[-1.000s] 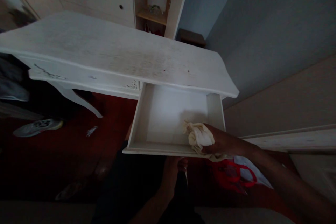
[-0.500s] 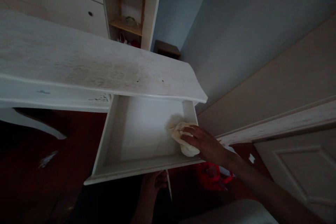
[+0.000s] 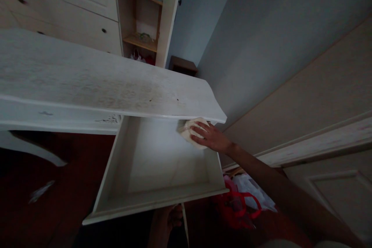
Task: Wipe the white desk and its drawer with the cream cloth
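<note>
A white drawer (image 3: 162,197) is pulled out from under a white tabletop (image 3: 192,95) with dark smudges. At the drawer's far right corner, my right hand (image 3: 210,137) presses a cream cloth (image 3: 190,130), its fingers bent over the top of it. Part of the cloth reaches close under the tabletop's edge. My left hand (image 3: 171,219) is below the drawer front with its fingers curled in. A thin pale strip (image 3: 185,224) hangs right beside it; whether the fingers hold this or something else is too dark to see.
Behind the tabletop stand white cabinets (image 3: 84,27) and open shelves (image 3: 142,42) holding bags. A grey wall (image 3: 261,35) rises on the right. On the dark red floor are a red bag (image 3: 240,211), white plastic (image 3: 255,192) and a pale scrap (image 3: 42,192).
My right hand has slid the cloth from the drawer's right side back to its far corner. The view has tilted up slightly. My left hand stays below the drawer front.
</note>
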### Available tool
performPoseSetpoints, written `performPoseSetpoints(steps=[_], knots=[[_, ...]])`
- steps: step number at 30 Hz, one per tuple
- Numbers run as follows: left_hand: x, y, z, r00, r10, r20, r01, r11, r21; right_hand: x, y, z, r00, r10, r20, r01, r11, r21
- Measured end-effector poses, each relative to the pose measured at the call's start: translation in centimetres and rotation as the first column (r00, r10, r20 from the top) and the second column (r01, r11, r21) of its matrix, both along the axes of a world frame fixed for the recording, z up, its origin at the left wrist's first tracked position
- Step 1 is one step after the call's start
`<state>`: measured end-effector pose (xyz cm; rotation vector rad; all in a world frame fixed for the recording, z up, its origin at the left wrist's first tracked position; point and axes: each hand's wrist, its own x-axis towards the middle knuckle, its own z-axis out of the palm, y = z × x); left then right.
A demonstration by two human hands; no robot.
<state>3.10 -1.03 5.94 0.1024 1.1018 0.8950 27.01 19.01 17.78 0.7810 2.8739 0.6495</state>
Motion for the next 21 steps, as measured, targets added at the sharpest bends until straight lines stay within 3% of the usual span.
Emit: performPoseSetpoints(steps=[3,5,9,13,16,21], knots=[[0.1,-0.1,0.1,1.0,0.018,-0.005,-0.018,1.0,0.014,-0.7,1.1,-0.8,0.999,0.045,0.013,-0.044,0.998,-0.039],[0.1,-0.1,0.2,1.0,0.023,-0.007,-0.023,0.999,0.024,-1.3,1.5,-1.4,1.0,0.012,0.025,-0.009,0.996,-0.088],[0.1,-0.1,0.5,1.0,0.016,-0.001,-0.016,0.999,0.029,-3.1,1.5,-2.2,0.979,-0.203,0.038,0.206,0.966,-0.159],[0.1,-0.2,0.3,1.0,0.015,0.008,-0.016,0.999,0.038,-5.0,1.1,-1.9,0.917,-0.398,0.036,0.396,0.891,-0.223],[0.1,-0.3,-0.2,1.0,0.006,0.021,-0.007,0.999,0.054,-6.4,0.8,-1.5,0.811,-0.584,0.01,0.567,0.782,-0.258],[0.4,-0.3,-1.2,0.999,-0.002,0.05,0.0,0.999,0.045,-7.9,1.0,-1.3,0.487,-0.873,-0.016,0.816,0.461,-0.347]])
